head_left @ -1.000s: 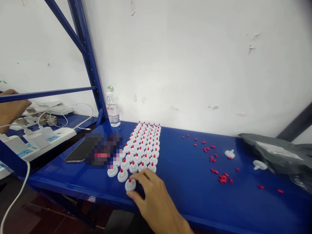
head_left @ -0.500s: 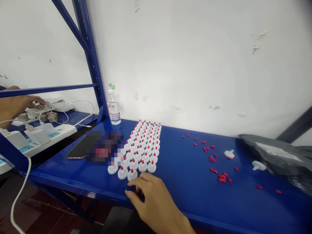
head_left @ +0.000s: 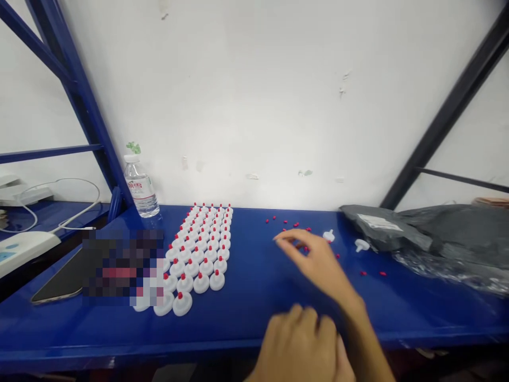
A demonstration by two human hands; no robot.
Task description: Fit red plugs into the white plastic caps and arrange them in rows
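Observation:
Rows of white domed plastic nozzle caps (head_left: 201, 284), each with a small red tip, stand upright on the blue table (head_left: 254, 297) left of my hands. My right hand (head_left: 314, 257) is over the loose red tips (head_left: 306, 248), partly covering them. Its fingers are loosely bent, thumb and index tips near each other, and nothing shows between them. Closer to the front edge, my left hand (head_left: 300, 345) is curled with its knuckles up and blurred; whatever is inside it is hidden. Two loose white nozzle caps, one (head_left: 328, 235) beside a red tip and another (head_left: 361, 245), lie further right.
Dark plastic bags (head_left: 374, 228) lie at the right. A water bottle (head_left: 142, 191) stands at the back left, with a phone (head_left: 59, 278) and a pixelated patch in front. Blue posts (head_left: 85, 106) frame the left side, beside a power strip (head_left: 34, 249) with cables.
The view has turned right. My right hand has left the front of the rows and moved over the loose red tips. My left hand has come into view; another person's hand has gone out.

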